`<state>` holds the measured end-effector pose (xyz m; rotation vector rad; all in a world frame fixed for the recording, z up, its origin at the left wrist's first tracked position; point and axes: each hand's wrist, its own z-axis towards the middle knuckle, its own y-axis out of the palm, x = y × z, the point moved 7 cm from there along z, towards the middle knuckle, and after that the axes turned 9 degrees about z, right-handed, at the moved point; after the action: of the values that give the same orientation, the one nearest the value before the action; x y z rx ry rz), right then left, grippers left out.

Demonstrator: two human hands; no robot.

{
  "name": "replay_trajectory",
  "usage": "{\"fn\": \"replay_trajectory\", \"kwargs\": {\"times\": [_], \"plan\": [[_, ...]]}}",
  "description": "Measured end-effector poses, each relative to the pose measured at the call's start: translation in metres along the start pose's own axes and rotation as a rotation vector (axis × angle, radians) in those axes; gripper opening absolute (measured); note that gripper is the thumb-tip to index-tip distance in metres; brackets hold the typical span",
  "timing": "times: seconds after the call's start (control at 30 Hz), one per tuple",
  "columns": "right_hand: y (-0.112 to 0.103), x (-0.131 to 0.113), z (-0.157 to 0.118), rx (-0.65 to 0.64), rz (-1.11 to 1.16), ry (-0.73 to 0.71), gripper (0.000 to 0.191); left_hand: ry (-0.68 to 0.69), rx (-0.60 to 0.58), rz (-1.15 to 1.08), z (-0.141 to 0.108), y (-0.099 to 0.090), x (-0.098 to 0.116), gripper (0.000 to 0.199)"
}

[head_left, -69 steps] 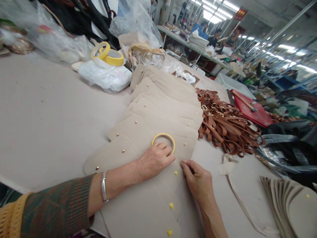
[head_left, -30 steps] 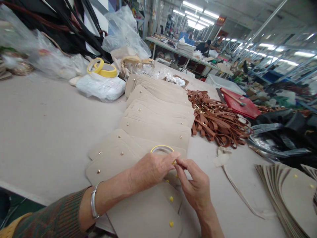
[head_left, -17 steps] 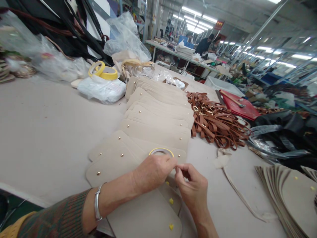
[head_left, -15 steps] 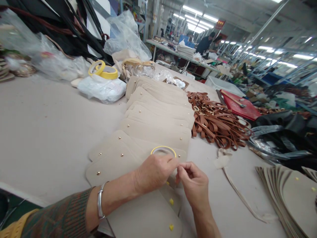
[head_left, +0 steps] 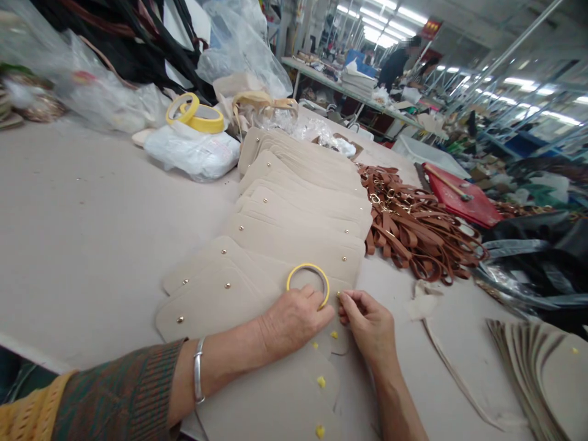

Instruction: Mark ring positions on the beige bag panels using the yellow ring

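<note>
The left hand [head_left: 296,321] has its fingers closed on a yellow ring-shaped tape roll [head_left: 326,286] over overlapping flat beige panels [head_left: 303,214] on the pale desk [head_left: 114,214]; the right hand's [head_left: 370,324] fingers pinch a tiny yellow tape piece [head_left: 339,294]. Two yellow rolls [head_left: 207,120] top a white plastic bag [head_left: 193,153], contents hidden. The red sign's [head_left: 431,28] writing is illegible.

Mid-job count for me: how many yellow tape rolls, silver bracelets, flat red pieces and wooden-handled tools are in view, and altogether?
Yellow tape rolls: 3 (1 in the left hand, 2 on the white bag)
Silver bracelet: 1
Flat red piece: 1
Wooden-handled tool: 1
Total: 6
</note>
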<state>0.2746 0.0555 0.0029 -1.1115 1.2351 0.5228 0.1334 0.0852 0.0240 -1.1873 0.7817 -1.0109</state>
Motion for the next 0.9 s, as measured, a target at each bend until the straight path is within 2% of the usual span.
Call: {"fn": "replay_trajectory", "kwargs": {"times": [0.13, 0.23, 0.37, 0.43, 0.5, 0.6, 0.7, 0.83, 0.9], "plan": [[0.005, -0.017, 0.003, 0.021, -0.277, -0.195, 0.025, -0.001, -0.009, -0.012, -0.002, -0.002, -0.001, 0.006], [0.006, -0.021, 0.005, 0.040, -0.389, -0.261, 0.023, -0.013, -0.019, -0.024, -0.003, -0.002, -0.003, 0.006], [-0.005, -0.008, 0.003, 0.110, -0.320, -0.134, 0.036, -0.022, -0.035, -0.045, -0.003, -0.002, -0.005, 0.004], [-0.007, 0.000, -0.002, 0.093, -0.235, -0.069, 0.033, -0.034, -0.041, -0.061, -0.003, -0.002, -0.005, 0.004], [-0.006, 0.000, -0.007, 0.058, -0.220, -0.107, 0.028, -0.048, -0.043, -0.075, -0.003, -0.003, -0.006, 0.005], [-0.001, -0.014, -0.012, 0.072, -0.344, -0.294, 0.025, -0.053, -0.041, -0.085, -0.002, -0.003, -0.008, 0.006], [0.007, -0.023, -0.010, 0.099, -0.457, -0.397, 0.023, -0.091, -0.020, -0.073, 0.001, -0.007, -0.020, 0.007], [0.012, -0.028, -0.003, 0.068, -0.501, -0.396, 0.022, -0.247, -0.006, -0.005, 0.005, -0.009, -0.048, 0.009], [0.012, -0.030, -0.003, 0.030, -0.514, -0.394, 0.019, -0.282, -0.014, 0.008, 0.006, -0.009, -0.054, 0.009]]}}
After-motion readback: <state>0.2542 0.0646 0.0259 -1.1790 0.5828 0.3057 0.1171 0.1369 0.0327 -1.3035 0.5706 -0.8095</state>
